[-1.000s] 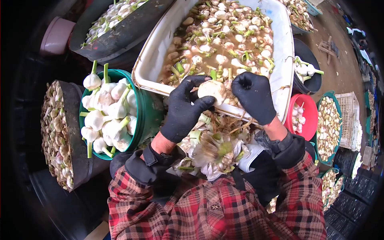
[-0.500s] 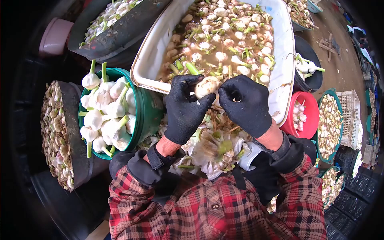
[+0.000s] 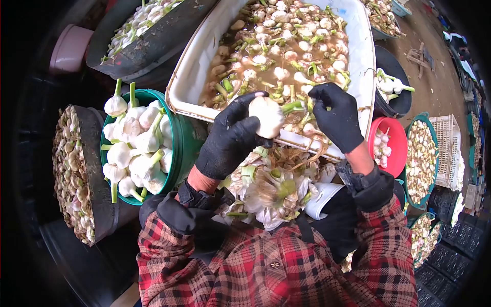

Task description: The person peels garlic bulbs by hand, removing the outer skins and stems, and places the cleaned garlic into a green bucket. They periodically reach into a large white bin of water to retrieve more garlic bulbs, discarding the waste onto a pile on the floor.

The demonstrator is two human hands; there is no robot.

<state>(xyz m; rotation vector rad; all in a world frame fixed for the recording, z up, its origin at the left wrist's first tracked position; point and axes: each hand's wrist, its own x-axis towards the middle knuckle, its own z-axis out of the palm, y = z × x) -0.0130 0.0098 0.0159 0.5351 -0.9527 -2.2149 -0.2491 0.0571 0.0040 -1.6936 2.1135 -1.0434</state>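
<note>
The garlic bulb [image 3: 266,115] is white, round and clean-skinned, with a short green stem [image 3: 291,106] sticking out to the right. It sits in the left hand [image 3: 232,135], which is in a black glove. The thumb and fingers close around the bulb's left and lower sides, so most of its pale face shows above the fingertips. The bulb is held over the near rim of the tub [image 3: 189,77].

The right hand [image 3: 337,117], also gloved, is just right of the bulb with its fingers curled at the stem's tip. Whether they pinch the stem cannot be told.

The tub holds brown water full of floating garlic and green stalks. A heap of peelings [image 3: 271,189] lies below both hands, in the lap. A green bucket [image 3: 184,138] of white bulbs stands to the left, and a red bowl [image 3: 391,148] to the right.
</note>
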